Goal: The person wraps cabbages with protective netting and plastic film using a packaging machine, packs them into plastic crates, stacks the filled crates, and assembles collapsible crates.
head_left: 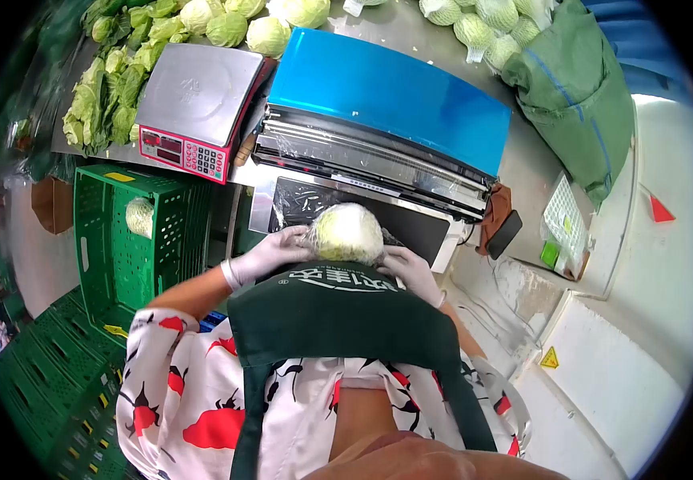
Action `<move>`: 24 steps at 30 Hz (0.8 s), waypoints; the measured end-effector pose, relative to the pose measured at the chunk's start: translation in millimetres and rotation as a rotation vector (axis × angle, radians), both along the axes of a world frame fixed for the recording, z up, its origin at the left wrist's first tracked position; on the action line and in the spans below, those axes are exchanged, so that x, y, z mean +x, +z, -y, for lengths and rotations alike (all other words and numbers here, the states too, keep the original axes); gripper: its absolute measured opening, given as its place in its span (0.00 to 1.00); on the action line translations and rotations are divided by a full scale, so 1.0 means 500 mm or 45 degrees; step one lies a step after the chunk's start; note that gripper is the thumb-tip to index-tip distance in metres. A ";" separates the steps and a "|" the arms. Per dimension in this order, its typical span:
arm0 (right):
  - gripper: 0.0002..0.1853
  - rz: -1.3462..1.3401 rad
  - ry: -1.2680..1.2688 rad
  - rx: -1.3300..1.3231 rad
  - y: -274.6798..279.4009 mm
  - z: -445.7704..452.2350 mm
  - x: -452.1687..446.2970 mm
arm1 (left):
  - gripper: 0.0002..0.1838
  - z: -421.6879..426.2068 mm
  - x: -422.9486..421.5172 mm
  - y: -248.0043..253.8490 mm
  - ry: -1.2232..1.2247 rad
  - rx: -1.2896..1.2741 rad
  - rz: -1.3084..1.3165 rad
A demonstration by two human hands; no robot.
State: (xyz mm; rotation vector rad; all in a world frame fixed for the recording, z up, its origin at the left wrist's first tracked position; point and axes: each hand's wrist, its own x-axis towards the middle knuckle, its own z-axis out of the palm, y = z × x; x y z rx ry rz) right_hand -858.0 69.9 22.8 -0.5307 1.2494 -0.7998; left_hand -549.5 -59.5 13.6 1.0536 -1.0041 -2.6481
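A pale green cabbage (347,232) with a glossy wrap of clear film sits close to my apron, at the front of the wrapping machine. My left hand (284,245), in a thin white glove, holds its left side with bent fingers. On the opposite side my right hand (410,269), gloved too, has its fingers curled against the cabbage and film. Clear film (294,202) lies crumpled on the machine's dark plate behind the left hand. The underside of the cabbage is hidden.
Behind the cabbage is the blue-lidded wrapping machine (386,88). A scale (202,88) stands left of it, near loose cabbages (226,30) and leaves. A green crate (106,264) at left holds a netted cabbage (139,218). Netted cabbages (474,34) and a green sack (574,96) lie right.
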 end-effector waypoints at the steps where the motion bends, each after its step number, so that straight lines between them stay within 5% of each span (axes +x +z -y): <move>1: 0.15 -0.482 0.068 -0.331 -0.026 -0.039 0.009 | 0.20 -0.037 0.021 -0.016 0.020 -0.610 0.275; 2: 0.12 -0.968 0.138 -0.656 -0.024 -0.054 0.020 | 0.17 -0.038 0.030 -0.028 -0.083 -1.082 0.369; 3: 0.11 -0.961 -0.009 -0.532 -0.021 -0.064 0.029 | 0.15 -0.037 0.038 -0.040 -0.190 -1.554 0.451; 4: 0.10 -0.952 -0.154 -0.412 -0.018 -0.066 0.041 | 0.15 -0.037 0.035 -0.058 0.026 -1.974 0.438; 5: 0.10 -0.940 -0.292 -0.293 -0.013 -0.060 0.047 | 0.15 -0.031 0.036 -0.023 -0.052 -1.424 0.461; 9: 0.12 -0.319 -0.711 0.219 0.029 -0.045 0.031 | 0.15 -0.032 0.019 0.046 0.278 -1.092 0.461; 13: 0.13 -0.255 -0.395 0.732 -0.057 -0.089 0.055 | 0.16 -0.072 0.058 -0.080 -0.065 -0.242 0.607; 15: 0.14 -0.179 -0.048 0.728 -0.182 -0.126 0.063 | 0.16 -0.108 0.025 -0.168 -0.301 -0.671 0.466; 18: 0.17 0.468 -0.434 0.336 -0.348 -0.158 0.161 | 0.13 -0.111 -0.052 -0.201 -0.729 -1.106 0.442; 20: 0.18 1.103 -0.509 0.271 -0.341 -0.105 0.181 | 0.13 -0.106 -0.068 -0.207 -1.117 -1.610 0.402; 23: 0.18 1.387 -0.342 0.193 -0.227 -0.031 0.170 | 0.15 -0.063 -0.053 -0.152 -0.485 -2.040 0.093; 24: 0.17 1.369 -0.314 0.248 -0.174 -0.004 0.160 | 0.16 -0.029 -0.073 -0.078 -0.471 -2.119 0.221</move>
